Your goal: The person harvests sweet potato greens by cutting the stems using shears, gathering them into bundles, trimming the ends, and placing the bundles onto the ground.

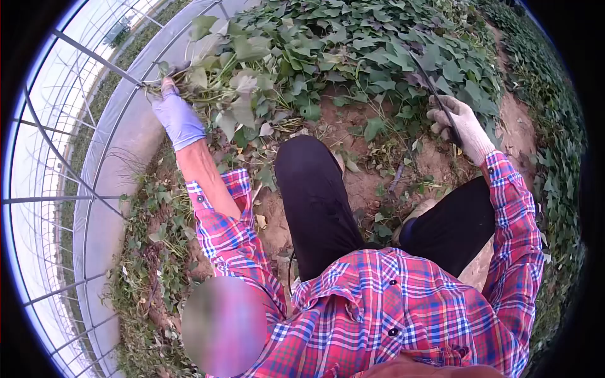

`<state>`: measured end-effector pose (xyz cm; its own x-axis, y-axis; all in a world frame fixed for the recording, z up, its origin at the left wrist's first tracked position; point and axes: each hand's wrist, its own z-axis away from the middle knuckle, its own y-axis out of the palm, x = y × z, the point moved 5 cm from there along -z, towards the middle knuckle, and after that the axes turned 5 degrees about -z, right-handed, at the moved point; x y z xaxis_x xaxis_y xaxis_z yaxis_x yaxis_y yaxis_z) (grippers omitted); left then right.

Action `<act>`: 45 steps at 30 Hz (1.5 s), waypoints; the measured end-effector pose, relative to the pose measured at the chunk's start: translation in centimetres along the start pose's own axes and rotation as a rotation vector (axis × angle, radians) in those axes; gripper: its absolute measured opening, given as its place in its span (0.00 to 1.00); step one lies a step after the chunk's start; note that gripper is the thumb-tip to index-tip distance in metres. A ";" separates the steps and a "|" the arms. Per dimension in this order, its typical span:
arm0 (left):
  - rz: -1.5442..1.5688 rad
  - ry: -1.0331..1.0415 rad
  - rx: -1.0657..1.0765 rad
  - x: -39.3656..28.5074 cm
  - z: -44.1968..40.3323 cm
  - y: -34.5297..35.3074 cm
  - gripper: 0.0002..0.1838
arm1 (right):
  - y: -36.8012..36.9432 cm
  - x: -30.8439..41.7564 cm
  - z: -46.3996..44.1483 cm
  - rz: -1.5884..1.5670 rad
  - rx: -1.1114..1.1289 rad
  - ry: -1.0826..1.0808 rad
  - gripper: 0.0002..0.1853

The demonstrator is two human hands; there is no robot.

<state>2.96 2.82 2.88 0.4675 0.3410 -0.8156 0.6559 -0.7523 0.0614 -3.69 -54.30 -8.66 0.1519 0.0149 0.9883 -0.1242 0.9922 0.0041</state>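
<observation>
– Where are the vines?
– At far left, the left hand [178, 116], in a thin lavender-blue glove, clenches a loose bunch of leafy green vines [242, 85]; leaves spill rightward, well apart from the other hand.
– And the right hand [461, 120]?
– Gloved in off-white knit, at right, fingers curled around a slender dark tool [433, 88] slanting toward the dense green leafy bed [359, 38] beyond.
</observation>
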 end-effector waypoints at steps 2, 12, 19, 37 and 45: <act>-0.030 -0.016 0.148 -4.4 2.8 -1.2 0.09 | 1.9 0.5 0.7 0.054 0.020 0.007 0.25; -1.075 0.087 0.877 23.9 12.8 17.1 0.15 | 3.3 -10.4 -13.8 0.129 0.349 0.514 0.15; -1.307 0.283 1.474 39.5 17.4 25.3 0.13 | 10.5 -20.2 -25.5 0.048 0.696 0.610 0.22; -1.321 0.009 1.352 39.4 24.2 11.2 0.33 | 17.6 -30.6 -40.7 -0.357 0.511 0.682 0.33; -1.197 0.060 1.287 36.9 27.8 13.5 0.21 | 22.4 -28.3 -34.5 -0.302 0.748 0.761 0.36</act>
<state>12.63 -10.44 -42.39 0.1605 0.9860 -0.0459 -0.2050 -0.0122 -0.9787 23.10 -28.25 -41.79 0.8067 0.1114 0.5804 -0.5021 0.6471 0.5737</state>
